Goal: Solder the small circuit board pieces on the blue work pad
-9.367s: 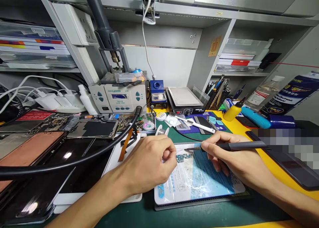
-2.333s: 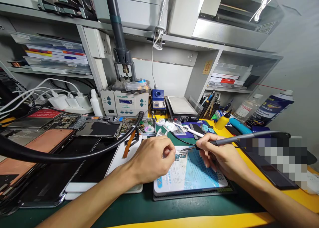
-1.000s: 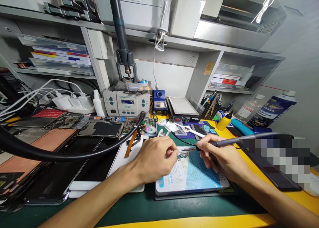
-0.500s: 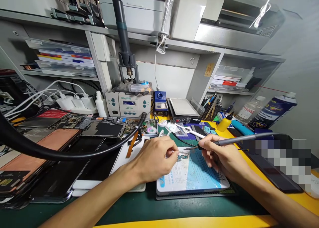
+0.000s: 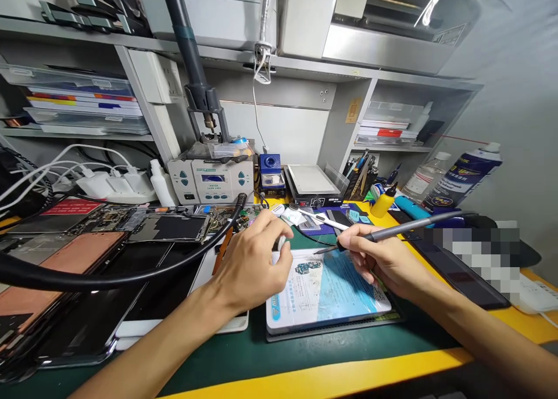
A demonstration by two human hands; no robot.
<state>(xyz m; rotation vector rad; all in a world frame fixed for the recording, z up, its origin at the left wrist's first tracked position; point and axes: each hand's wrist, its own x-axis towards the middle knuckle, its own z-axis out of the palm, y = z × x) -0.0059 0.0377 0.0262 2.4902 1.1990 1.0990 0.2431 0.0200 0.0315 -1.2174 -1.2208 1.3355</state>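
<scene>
My right hand (image 5: 375,251) grips a soldering iron (image 5: 392,227) like a pen. Its thin tip points left, just above the far part of a white-and-blue printed pad (image 5: 335,306). On the pad lies a small green circuit board (image 5: 308,267), a little below the tip. My left hand (image 5: 255,262) is to the left of the board, over the pad's left edge, not touching the board. Thumb and forefinger are bent but apart. Something small and pale shows in the gap between them; whether it lies behind or touches the fingers is unclear.
A thick black hose (image 5: 143,280) arches across the left side, over phone screens and frames (image 5: 65,265). Behind stand a hot-air station (image 5: 211,181) and a flat heating plate (image 5: 314,181). To the right are a yellow bottle (image 5: 383,203), a spray can (image 5: 462,178) and a dark phone (image 5: 462,271).
My left hand has drawn back from the circuit board and its finger and thumb have parted. The iron's tip stays near the board. The whole view has shifted slightly.
</scene>
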